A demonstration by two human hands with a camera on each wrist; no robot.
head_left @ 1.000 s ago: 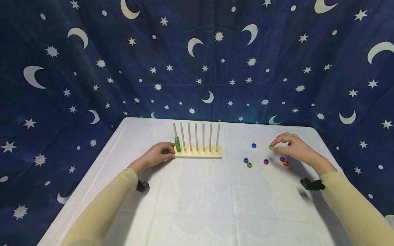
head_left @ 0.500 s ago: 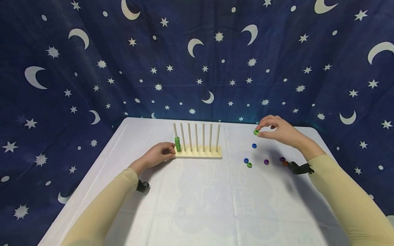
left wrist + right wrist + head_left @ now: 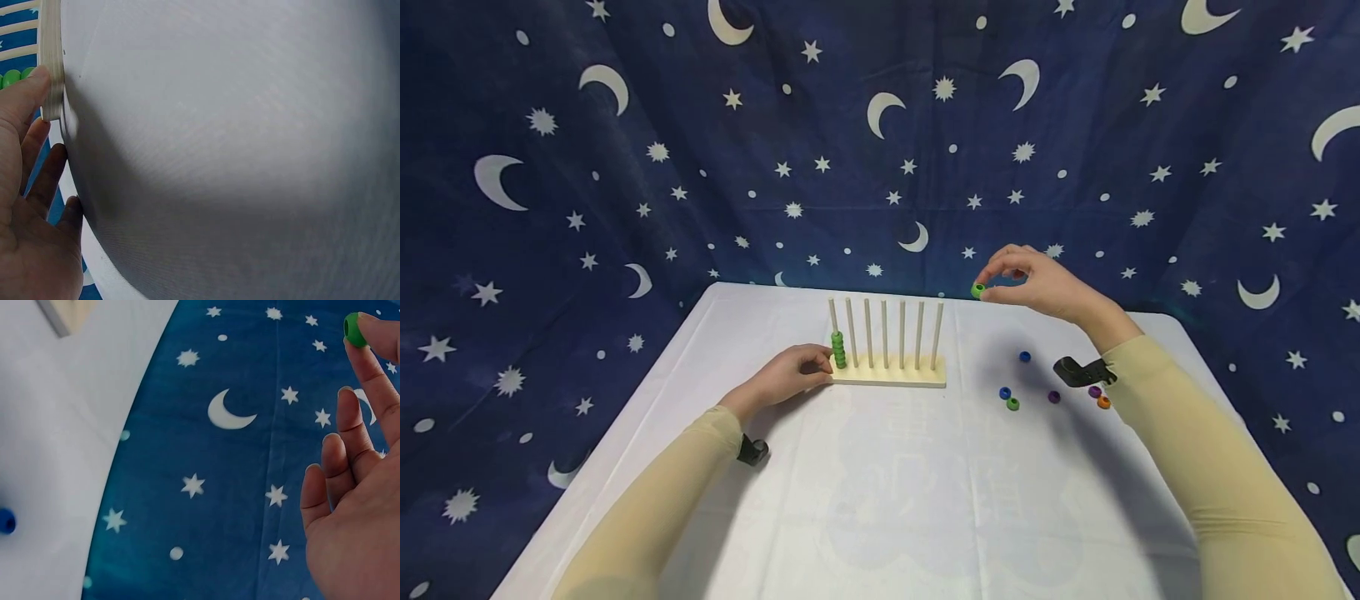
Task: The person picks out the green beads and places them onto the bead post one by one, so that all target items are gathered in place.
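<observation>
A wooden peg stand (image 3: 887,377) with several upright pegs is at the back of the table, left of centre. Green beads (image 3: 838,350) are stacked on its leftmost peg. My left hand (image 3: 790,372) pinches the left end of the base, thumb on its near side and the index finger behind, as the left wrist view shows. My right hand (image 3: 1033,283) is raised to the right of the stand, higher than the peg tops in the head view. Between its thumb and index finger it pinches a green bead (image 3: 354,330), hole visible; the other fingers are loosely bent.
Loose beads lie on the white table (image 3: 880,483) at right: a far blue bead (image 3: 1025,357), a nearer blue bead (image 3: 1004,392) beside a green one (image 3: 1012,404), a purple bead (image 3: 1054,397), and another purple (image 3: 1094,391) by an orange one (image 3: 1104,402). A star-patterned curtain (image 3: 820,150) hangs behind.
My right hand has lifted the green bead from among the loose beads and carried it up and left toward the stand. My left hand stays on the base.
</observation>
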